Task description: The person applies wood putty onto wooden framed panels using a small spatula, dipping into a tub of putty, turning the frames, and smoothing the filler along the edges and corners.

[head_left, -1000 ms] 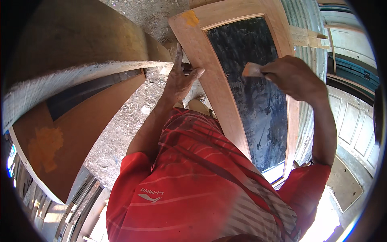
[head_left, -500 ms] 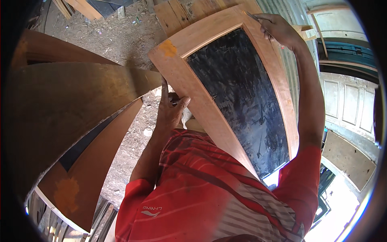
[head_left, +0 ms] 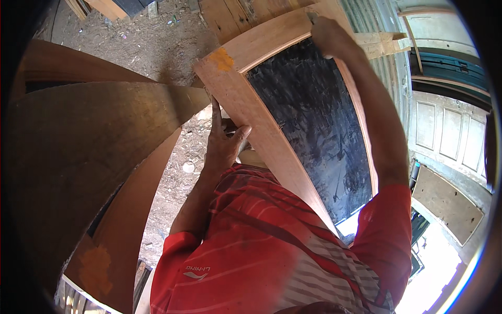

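A wooden door panel (head_left: pixel 272 137) with a black-smeared centre (head_left: pixel 314 125) stands tilted in front of me. An orange filler patch (head_left: pixel 222 59) marks its upper left corner. My left hand (head_left: pixel 224 146) grips its left edge, thumb on the face and index finger stretched along the side; the other fingers are curled and shadowed. My right hand (head_left: pixel 330 39), slightly blurred, is closed at the upper right corner. From it pokes a small, thin, flat scraper (head_left: pixel 312 19) against the wood; most of this tool is hidden by the hand.
Large curved wooden panels (head_left: pixel 99 120) rise close on my left, one with an orange patch (head_left: pixel 95 269). Boards (head_left: pixel 230 20) lie beyond the door panel. Corrugated sheet (head_left: pixel 374 36) and a pale panelled door (head_left: pixel 449 131) stand on the right. The ground (head_left: pixel 130 42) is littered with debris.
My right hand has moved left and slightly down along the panel's top corner with the scraper. My left hand keeps its grip on the edge; the view has shifted slightly.
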The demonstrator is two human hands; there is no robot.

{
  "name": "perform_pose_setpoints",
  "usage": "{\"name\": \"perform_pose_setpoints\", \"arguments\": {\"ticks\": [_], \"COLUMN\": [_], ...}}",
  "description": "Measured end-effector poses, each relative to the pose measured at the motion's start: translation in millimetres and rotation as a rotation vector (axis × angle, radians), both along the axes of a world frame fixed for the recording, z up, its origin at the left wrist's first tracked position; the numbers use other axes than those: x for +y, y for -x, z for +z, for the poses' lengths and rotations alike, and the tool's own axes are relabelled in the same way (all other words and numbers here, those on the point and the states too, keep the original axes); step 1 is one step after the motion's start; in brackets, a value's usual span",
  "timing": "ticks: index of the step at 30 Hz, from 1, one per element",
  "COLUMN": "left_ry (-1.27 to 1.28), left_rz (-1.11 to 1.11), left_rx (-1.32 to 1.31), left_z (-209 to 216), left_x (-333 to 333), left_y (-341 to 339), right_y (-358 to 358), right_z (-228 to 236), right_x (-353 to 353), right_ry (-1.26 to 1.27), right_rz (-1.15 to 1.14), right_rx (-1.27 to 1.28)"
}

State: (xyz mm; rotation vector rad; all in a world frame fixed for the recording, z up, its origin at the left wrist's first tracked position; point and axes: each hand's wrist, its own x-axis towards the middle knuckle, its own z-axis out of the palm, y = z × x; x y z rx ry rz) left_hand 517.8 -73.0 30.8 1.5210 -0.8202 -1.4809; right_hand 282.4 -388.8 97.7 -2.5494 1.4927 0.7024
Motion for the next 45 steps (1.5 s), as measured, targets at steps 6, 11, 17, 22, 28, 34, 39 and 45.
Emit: {"name": "perform_pose_setpoints", "arguments": {"ticks": [6, 11, 17, 22, 28, 34, 39, 45], "left_ry": [0.042, -0.003, 0.002, -0.037, 0.021, -0.005, -0.030, -0.028], "left_rz": [0.051, 0.028, -0.006, 0.028, 0.017, -0.020, -0.007, -0.023], "left_rx": [0.095, 0.095, 0.096, 0.113, 0.153, 0.052, 0.062, 0.066], "left_z": [-9.2, -3.6, -3.9, -2.3, -7.5, -7.4, -6.7, -3.6], "left_x": [2.1, -1.9, -5.0, 1.3, -2.3, -3.0, -0.4, -1.0], "left_y": [4.1, 1.0, 0.9, -1.6, 1.1, -2.1, -3.3, -3.6], "right_y": [11.2, 25.6, 54.2, 14.8, 51.8, 37.1, 12.0, 15.0], "right_z": [3.2, -13.4, -22.5, 35.4, 20.3, 34.0, 43.1, 40.6], "right_x": [-28.1, -25.5, -35.4, -14.3, -11.9, 0.6, 19.4, 22.8], "right_ry": [-0.070, 0.482, 0.312, -0.217, -0.253, -0.231, -0.177, -0.175], "right_rz": [0.062, 0.607, 0.520, -0.292, -0.172, -0.245, -0.195, -0.308], "right_rx": [-0.063, -0.452, -0.219, -0.400, -0.416, -0.464, -0.404, -0.401]}}
